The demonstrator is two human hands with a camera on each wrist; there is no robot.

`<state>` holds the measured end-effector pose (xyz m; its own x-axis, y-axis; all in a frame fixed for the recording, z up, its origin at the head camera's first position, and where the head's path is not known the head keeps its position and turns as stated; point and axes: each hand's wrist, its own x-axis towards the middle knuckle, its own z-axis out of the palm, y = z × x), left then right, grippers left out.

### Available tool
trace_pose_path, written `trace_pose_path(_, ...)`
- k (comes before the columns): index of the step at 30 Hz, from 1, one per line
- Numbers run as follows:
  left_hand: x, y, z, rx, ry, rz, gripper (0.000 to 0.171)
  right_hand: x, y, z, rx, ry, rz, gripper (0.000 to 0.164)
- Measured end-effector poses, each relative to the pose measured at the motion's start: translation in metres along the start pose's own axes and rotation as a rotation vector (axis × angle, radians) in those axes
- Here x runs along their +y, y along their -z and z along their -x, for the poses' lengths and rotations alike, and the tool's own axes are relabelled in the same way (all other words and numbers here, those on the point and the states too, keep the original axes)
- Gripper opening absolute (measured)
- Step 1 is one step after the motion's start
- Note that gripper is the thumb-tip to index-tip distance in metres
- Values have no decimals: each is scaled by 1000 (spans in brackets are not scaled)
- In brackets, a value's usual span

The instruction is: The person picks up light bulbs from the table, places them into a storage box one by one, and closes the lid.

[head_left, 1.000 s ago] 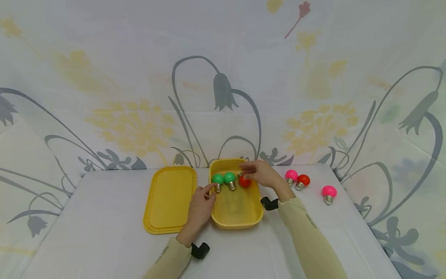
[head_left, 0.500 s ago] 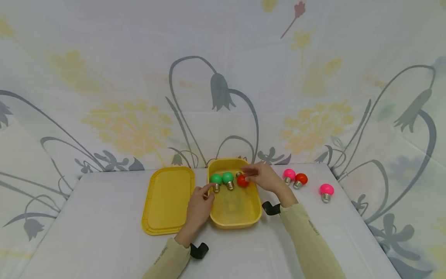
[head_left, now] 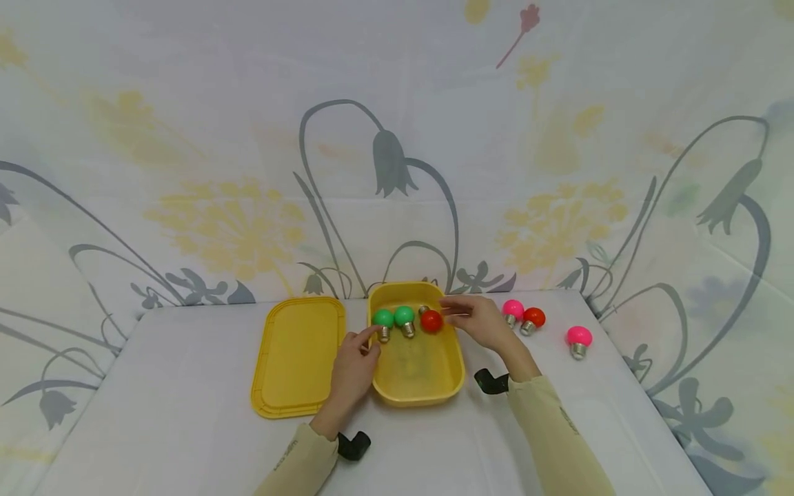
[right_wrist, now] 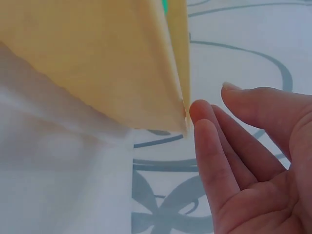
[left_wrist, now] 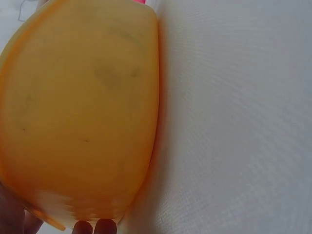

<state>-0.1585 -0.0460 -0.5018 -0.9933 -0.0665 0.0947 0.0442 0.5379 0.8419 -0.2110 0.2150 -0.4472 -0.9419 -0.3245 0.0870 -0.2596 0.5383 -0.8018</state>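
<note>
Red glossy bulb (head_left: pixel 432 321), silver base (head_left: pixel 424 310), is lying inside yellow box (head_left: pixel 418 377); left hand (head_left: pixel 353 368) pinching box's left side, right hand (head_left: pixel 484 322) hanging loose by right side.

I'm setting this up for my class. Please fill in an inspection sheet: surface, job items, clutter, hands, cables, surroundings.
Surface: white table.
Job items: yellow tub holding two green bulbs and a red bulb; on the table to its right, two pink bulbs and another red bulb; yellow lid to its left.
Clutter: nothing seen.
Hands: left hand at the tub's left rim, grip unclear; right hand by the right rim, holding nothing.
Cables: nothing seen.
Surroundings: floral backdrop behind and at both sides.
</note>
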Motion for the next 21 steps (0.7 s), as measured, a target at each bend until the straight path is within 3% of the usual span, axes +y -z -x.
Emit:
trace_pose_path(14, -4, -1, 0, -3, 1, 4, 32, 14, 18, 28, 120, -94, 17, 37)
trace_pose_path(21, -5, -1, -1, 1, -6, 12, 32, 33, 34, 40, 201, -70, 23, 38)
